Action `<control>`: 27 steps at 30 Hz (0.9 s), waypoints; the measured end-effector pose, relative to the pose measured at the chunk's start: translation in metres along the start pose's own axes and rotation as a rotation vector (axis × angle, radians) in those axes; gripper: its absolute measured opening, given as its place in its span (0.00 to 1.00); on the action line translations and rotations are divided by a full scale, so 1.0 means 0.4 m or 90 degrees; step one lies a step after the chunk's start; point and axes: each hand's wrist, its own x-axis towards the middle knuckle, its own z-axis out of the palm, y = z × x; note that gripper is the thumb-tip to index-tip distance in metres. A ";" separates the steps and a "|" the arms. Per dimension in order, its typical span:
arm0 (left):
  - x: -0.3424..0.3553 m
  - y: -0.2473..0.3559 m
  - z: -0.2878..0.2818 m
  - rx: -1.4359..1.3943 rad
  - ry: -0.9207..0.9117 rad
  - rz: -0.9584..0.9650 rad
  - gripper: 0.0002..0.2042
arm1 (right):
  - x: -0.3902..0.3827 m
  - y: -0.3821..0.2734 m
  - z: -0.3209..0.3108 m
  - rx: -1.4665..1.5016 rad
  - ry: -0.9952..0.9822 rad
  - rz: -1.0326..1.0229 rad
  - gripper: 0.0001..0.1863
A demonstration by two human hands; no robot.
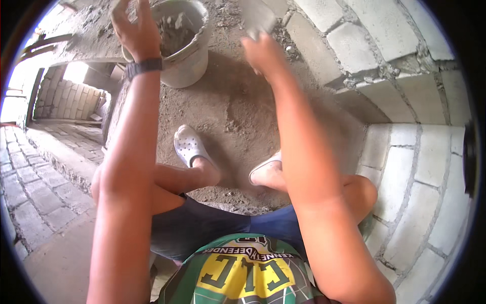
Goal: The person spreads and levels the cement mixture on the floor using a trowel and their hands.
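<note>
My right hand (264, 54), slightly blurred, is closed round the handle of a trowel (257, 19). The trowel's grey blade points away from me, beside the block wall on the right. Raised at the top left, my left hand (134, 31) has its fingers apart and holds nothing that I can see; its fingertips reach the picture's upper edge. Just right of that hand stands a pale bucket (188, 70) with grey mortar (176, 36) inside. The left wrist, wearing a dark watch (144, 67), overlaps the bucket's left side.
Rough pale block walls (400, 177) rise close on my right and ahead. My feet, in light clogs (190, 144), rest on dusty ground (238, 109) below the bucket. On the left, beyond a ledge, lies a lower area with another block wall (66, 99).
</note>
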 end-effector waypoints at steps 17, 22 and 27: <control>-0.889 0.013 -0.341 0.264 -0.534 -0.534 0.17 | -0.141 0.569 0.313 -0.193 -0.115 0.189 0.25; -0.908 -0.058 -0.306 0.287 -0.451 -0.562 0.17 | -0.297 0.615 0.342 -0.215 -0.251 0.109 0.21; -0.954 -0.062 -0.280 0.300 -0.526 -0.535 0.16 | -0.397 0.617 0.268 -0.231 -0.299 0.198 0.21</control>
